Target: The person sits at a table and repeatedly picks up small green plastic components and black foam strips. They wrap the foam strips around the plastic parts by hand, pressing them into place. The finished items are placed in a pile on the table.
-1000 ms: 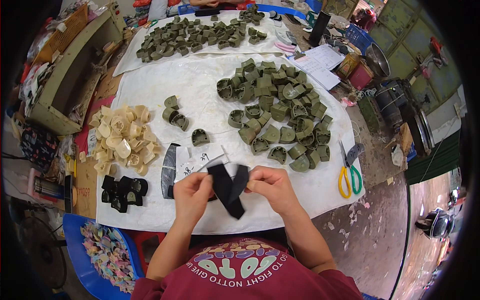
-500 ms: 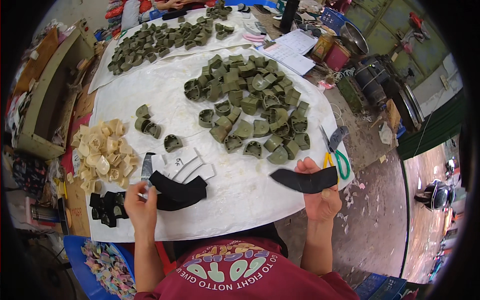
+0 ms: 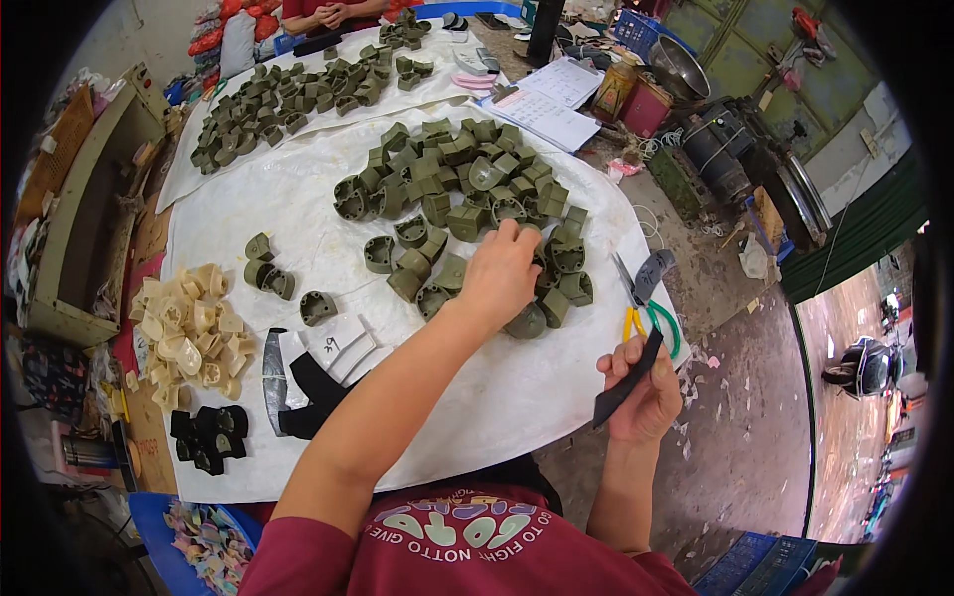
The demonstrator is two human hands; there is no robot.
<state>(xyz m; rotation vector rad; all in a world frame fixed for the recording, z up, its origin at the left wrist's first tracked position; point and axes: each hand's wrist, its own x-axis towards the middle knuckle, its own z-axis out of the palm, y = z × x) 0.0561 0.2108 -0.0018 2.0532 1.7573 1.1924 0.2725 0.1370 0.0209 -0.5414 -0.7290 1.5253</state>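
Note:
My left hand (image 3: 502,273) reaches across the white sheet (image 3: 298,209) and rests on the near edge of a heap of olive-green moulded pieces (image 3: 462,179), its fingers curled over one of them. My right hand (image 3: 641,387) hovers past the table's right edge, holding a black strip (image 3: 626,382) upright between thumb and fingers. More black strips (image 3: 313,397) lie on the sheet near my left elbow, beside small white cards (image 3: 343,343).
Yellow-and-green scissors (image 3: 646,298) lie at the table's right edge. A pile of cream pieces (image 3: 184,328) and small black pieces (image 3: 209,437) sit at left. A second sheet with green pieces (image 3: 278,94) lies further back, where another person sits. Papers (image 3: 547,104) and bins stand behind.
My left hand left the black strips at the near left and reached forward to the green heap. My right hand stays at the right with one black strip, now held upright.

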